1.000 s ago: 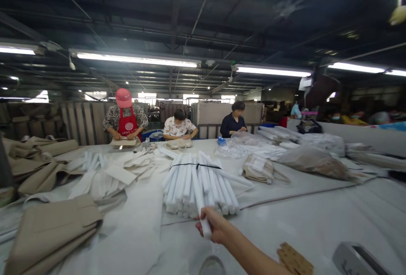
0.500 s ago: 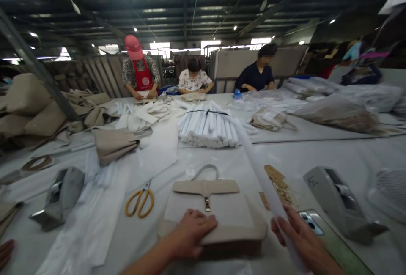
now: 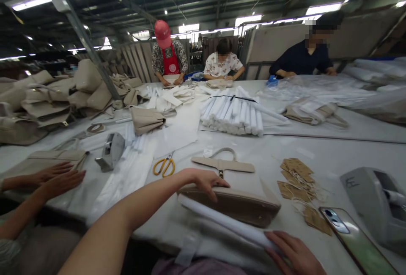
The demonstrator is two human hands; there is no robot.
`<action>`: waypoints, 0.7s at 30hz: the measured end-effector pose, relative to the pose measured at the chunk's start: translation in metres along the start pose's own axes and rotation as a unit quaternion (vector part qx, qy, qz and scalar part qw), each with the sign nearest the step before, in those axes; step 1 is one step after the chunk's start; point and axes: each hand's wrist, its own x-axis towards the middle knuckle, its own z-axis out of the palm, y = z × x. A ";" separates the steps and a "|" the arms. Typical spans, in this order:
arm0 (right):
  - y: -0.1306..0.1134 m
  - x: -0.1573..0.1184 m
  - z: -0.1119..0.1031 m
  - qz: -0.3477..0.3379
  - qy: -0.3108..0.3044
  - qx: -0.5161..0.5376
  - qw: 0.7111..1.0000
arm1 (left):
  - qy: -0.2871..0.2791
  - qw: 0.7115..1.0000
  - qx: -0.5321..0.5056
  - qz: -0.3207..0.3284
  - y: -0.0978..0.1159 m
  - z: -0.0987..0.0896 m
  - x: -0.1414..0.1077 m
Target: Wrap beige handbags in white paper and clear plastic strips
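A beige handbag (image 3: 245, 182) with a top handle and a metal clasp lies on the table in front of me, its darker base tilted towards me. My left hand (image 3: 207, 181) grips the bag's lower front edge, fingers over the panel and thumb at the base. In my right hand (image 3: 294, 251), fingers closed round its near end, is a long white roll (image 3: 223, 221). That roll lies slantwise along the bag's base on my side; I cannot tell whether they touch. Yellow-handled scissors (image 3: 164, 167) rest beyond my left forearm.
A tied bundle of white rolls (image 3: 231, 114) sits farther back. Brown tags (image 3: 296, 177), a phone (image 3: 355, 241) and a tape dispenser (image 3: 377, 207) are at right. Another person's hands (image 3: 60, 177) press a beige bag at left. Several co-workers sit or stand across the table.
The white roll has swung from upright at the bag's right to low along its base. The bag has tipped so its base shows more. My view has turned left.
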 end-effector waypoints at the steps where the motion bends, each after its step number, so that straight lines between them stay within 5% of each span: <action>1: -0.002 0.011 0.008 -0.016 0.025 -0.027 0.999 | -0.002 1.000 0.006 0.007 0.002 0.000 0.000; 5: -0.009 0.040 0.036 -0.060 0.054 -0.102 0.991 | 0.027 0.995 0.092 0.027 0.014 0.007 -0.007; 12: -0.020 0.040 0.068 -0.021 0.108 -0.179 0.978 | 0.169 0.936 0.303 -0.063 0.040 0.055 -0.024; 17: -0.020 0.039 0.077 0.026 0.129 -0.191 0.973 | 0.222 0.892 0.378 -0.106 0.036 0.077 -0.019; 21: -0.019 0.025 0.074 0.036 0.163 -0.131 0.977 | 0.232 0.884 0.391 -0.104 0.025 0.093 -0.013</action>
